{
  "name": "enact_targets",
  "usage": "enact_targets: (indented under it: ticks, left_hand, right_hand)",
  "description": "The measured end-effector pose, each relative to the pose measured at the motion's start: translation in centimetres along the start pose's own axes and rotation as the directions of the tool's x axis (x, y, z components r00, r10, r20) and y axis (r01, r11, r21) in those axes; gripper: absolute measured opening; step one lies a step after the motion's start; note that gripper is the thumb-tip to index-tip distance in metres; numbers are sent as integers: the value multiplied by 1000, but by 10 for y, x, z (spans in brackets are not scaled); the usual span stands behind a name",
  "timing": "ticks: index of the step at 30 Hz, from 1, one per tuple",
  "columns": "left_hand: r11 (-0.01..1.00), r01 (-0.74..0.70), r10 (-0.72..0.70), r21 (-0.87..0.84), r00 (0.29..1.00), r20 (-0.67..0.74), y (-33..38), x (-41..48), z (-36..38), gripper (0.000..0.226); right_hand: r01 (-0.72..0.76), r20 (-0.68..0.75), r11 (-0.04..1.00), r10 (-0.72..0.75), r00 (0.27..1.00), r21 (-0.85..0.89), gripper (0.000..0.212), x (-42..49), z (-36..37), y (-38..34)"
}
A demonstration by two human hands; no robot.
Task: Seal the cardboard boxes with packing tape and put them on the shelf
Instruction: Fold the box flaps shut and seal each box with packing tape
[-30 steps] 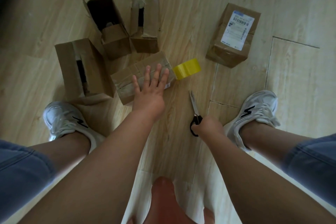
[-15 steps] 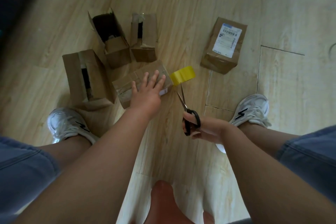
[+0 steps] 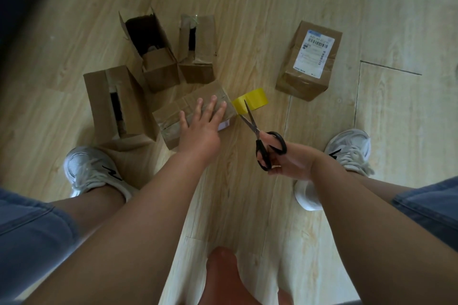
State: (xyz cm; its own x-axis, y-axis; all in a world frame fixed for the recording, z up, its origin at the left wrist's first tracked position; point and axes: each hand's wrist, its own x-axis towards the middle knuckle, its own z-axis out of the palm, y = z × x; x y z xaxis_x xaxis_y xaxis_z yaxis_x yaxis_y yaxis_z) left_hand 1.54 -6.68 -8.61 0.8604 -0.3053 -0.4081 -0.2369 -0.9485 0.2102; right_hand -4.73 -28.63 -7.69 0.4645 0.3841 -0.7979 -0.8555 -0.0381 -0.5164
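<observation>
A small taped cardboard box (image 3: pixel 173 112) lies on the wooden floor in front of me. My left hand (image 3: pixel 202 124) presses flat on its top with fingers spread. A yellow roll of packing tape (image 3: pixel 255 99) sits just right of the box, its strip running to the box's end. My right hand (image 3: pixel 290 163) grips black-handled scissors (image 3: pixel 262 137), whose open blades point up at the tape strip between roll and box.
Three open cardboard boxes stand behind and left: one at left (image 3: pixel 114 101), one with raised flaps (image 3: pixel 151 49), one narrower (image 3: pixel 197 49). A sealed box with a shipping label (image 3: pixel 309 59) lies at right. My white sneakers (image 3: pixel 91 171) flank the work area.
My right hand picked the scissors up off the floor, turned them and brought the open blades to the tape strip beside the roll. My left hand stayed pressed on the box.
</observation>
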Motion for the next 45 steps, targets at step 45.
enact_targets:
  ticks: [45]
  left_hand:
    - [1000,2,-2,-31,1000,12,2,-2,0,80]
  right_hand:
    - [58,-256,991,-88,963,-122,46,20,17,-24]
